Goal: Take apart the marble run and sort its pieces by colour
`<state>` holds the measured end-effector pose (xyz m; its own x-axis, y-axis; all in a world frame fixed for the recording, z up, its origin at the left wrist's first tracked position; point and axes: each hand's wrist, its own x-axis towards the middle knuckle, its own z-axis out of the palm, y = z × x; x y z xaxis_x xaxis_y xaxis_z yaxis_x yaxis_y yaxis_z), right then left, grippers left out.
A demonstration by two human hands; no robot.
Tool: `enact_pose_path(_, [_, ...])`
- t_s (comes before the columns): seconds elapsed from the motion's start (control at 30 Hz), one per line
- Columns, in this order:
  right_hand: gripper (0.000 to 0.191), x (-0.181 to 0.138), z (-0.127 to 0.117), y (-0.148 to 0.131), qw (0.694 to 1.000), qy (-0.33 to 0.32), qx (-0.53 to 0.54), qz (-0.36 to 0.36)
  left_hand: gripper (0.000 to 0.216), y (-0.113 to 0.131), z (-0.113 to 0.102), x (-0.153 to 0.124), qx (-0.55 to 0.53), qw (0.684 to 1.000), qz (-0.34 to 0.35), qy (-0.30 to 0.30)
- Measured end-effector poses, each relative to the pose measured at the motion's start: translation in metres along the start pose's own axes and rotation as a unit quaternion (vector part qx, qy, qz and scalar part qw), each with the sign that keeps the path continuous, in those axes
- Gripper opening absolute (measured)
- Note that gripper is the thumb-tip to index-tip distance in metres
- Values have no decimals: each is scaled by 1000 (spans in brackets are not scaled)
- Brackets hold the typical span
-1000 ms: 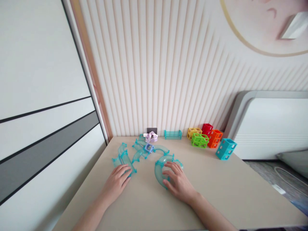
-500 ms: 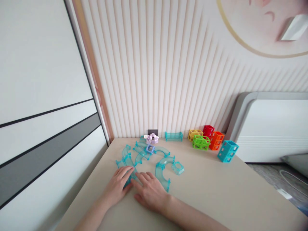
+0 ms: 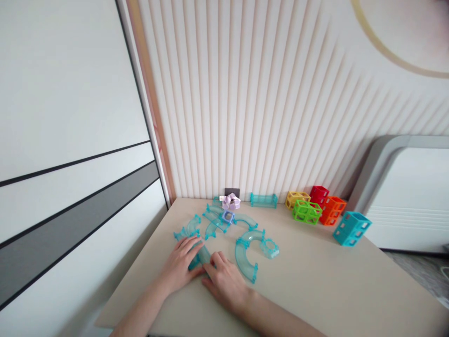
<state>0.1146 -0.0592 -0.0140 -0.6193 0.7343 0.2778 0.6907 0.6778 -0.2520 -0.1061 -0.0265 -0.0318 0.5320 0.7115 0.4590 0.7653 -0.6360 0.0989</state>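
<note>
Head view. Landmark: big curve point(image 3: 244, 255), a clear teal C-shaped track lying flat on the table point(image 3: 315, 285).

Left hand point(image 3: 182, 266) is left of the big curve, palm down, fingers flat and close together on top of a short track piece point(image 3: 203, 256); it is not wrapped around it. Right hand point(image 3: 228, 283) is just near-left of the big curve, fingers out straight, tips against the same piece's near end. The thumb is hidden, so I cannot tell if it pinches. The track piece sits between the two hands, near the big curve's left side but apart from it.

A ring point(image 3: 270, 247) touches the big curve's far right end. Loose tracks point(image 3: 212, 224) and a small cube point(image 3: 228, 216) lie behind-left of the curve, and a straight track point(image 3: 264, 200) is further back at the wall point(image 3: 245, 117). Blocks point(image 3: 312, 208) and a teal block point(image 3: 351, 228) stand back-right, well apart.

Right of the big curve the tabletop is open out to the right edge. The left table edge is close beside the left hand, and both forearms cross the near edge.
</note>
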Motion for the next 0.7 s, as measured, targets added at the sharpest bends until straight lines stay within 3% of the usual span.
enact_pose_path(0.1, [2, -4, 4, 4, 999, 18, -28, -20, 63, 1, 1, -1, -6, 1000, -9, -1])
enact_pose_path(0.2, [9, -12, 0, 7, 999, 30, -10, -26, 63, 2, 2, -1, -4, 1000, -12, -11])
enact_pose_path(0.37, [36, -28, -24, 9, 997, 42, 61, -34, 45, 2, 3, -2, 24, 1000, 7, -12])
enact_pose_path(0.7, [46, -49, -53, 30, 990, 80, 81, -83, 30, 0, 16, 1, 42, 996, 75, 25])
